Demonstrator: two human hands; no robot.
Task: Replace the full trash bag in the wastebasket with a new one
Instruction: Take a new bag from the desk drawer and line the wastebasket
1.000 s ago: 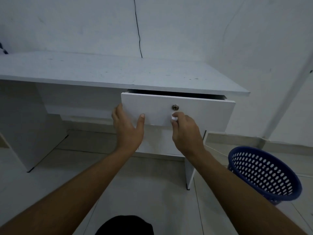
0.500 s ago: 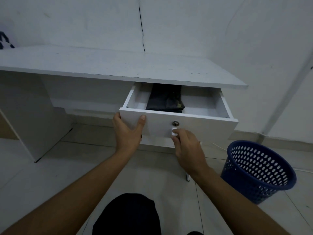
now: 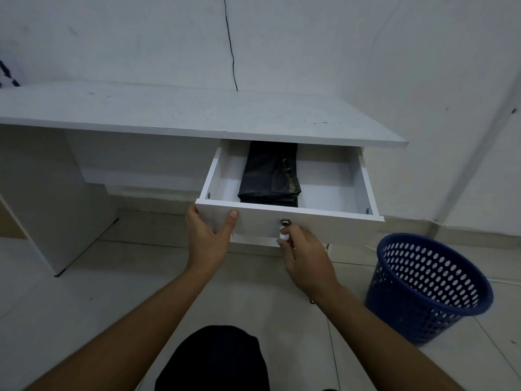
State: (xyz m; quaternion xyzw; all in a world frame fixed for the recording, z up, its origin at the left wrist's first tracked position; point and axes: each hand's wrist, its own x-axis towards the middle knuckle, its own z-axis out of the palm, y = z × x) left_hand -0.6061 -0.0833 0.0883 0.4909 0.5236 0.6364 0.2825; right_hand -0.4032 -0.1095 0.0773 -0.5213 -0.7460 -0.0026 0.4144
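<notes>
At centre frame, under the white counter (image 3: 169, 114), the drawer (image 3: 324, 224) stands pulled out, a folded black trash bag (image 3: 269, 176) lying inside. The left grip (image 3: 208, 238) clasps the drawer's left front corner; the right grip (image 3: 306, 261) pinches the small white knob (image 3: 283, 236) just below its lock (image 3: 285, 221). At lower right, the blue wastebasket (image 3: 394, 306) sits on the tiled floor (image 3: 84, 306).

White desk (image 3: 169, 114), white wall (image 3: 338, 52), pale tiled floor (image 3: 98, 292)

Free room in drawer (image 3: 324, 179) beside folded bags (image 3: 267, 176), desktop (image 3: 197, 114) overhead.
</notes>
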